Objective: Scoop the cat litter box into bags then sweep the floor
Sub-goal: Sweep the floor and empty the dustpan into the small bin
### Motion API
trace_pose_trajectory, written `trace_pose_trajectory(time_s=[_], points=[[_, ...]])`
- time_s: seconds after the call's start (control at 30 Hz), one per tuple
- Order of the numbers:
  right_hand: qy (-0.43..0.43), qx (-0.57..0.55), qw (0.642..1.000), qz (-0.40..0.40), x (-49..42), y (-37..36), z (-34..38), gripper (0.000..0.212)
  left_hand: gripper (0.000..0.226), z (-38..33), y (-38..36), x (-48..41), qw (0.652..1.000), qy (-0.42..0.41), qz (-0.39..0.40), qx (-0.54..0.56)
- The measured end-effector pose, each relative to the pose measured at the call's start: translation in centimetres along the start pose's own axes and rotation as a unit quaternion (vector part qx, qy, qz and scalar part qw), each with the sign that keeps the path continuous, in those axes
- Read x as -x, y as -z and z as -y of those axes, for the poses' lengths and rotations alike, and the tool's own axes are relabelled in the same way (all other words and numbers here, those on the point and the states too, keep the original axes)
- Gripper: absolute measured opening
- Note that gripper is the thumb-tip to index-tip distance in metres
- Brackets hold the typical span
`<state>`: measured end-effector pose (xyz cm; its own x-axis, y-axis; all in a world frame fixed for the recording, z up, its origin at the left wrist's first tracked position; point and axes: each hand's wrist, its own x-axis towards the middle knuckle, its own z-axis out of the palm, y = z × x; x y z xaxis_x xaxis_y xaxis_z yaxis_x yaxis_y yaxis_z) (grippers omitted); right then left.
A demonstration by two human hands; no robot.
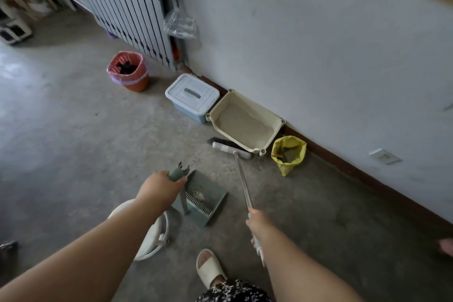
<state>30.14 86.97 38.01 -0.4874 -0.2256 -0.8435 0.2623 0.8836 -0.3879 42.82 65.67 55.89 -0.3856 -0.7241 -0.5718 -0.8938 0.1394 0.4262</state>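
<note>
A cream litter box (274, 123) with pale litter stands against the wall. Right of it sits an open yellow bag (289, 153) holding scooped waste. My right hand (258, 224) grips the metal handle of a broom (231, 149), whose black-bristled head lies on the floor in front of the litter box. My left hand (159, 187) holds the top of the handle of a green dustpan (204, 197). The dustpan stands on the concrete floor and has some debris on it behind its comb teeth.
A blue lidded storage box (192, 97) stands left of the litter box. An orange bin with a pink liner (128, 71) is further left. A white bucket (152, 233) sits under my left arm. My slippered foot (210, 267) is near the bottom. A white radiator cover (127, 7) leans on the wall.
</note>
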Motion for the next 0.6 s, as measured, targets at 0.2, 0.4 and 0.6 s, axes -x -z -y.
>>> trace_pose_trajectory(time_s=[0.2, 0.4, 0.6], points=[[-0.028, -0.012, 1.0, -0.005, 1.6, 1.1, -1.9, 0.051, 0.028, 1.0, -1.7, 1.8, 1.0, -0.005, -0.006, -0.019], [-0.024, -0.039, 0.999, -0.012, 5.3, 3.0, -3.3, 0.049, 0.029, 1.4, -3.6, 3.7, 1.0, -0.014, -0.011, -0.026], [0.044, 0.026, 0.999, -0.018, 9.5, 4.5, -4.8, 0.048, 0.028, 1.4, -4.0, 4.5, 0.999, -0.025, -0.008, -0.031]])
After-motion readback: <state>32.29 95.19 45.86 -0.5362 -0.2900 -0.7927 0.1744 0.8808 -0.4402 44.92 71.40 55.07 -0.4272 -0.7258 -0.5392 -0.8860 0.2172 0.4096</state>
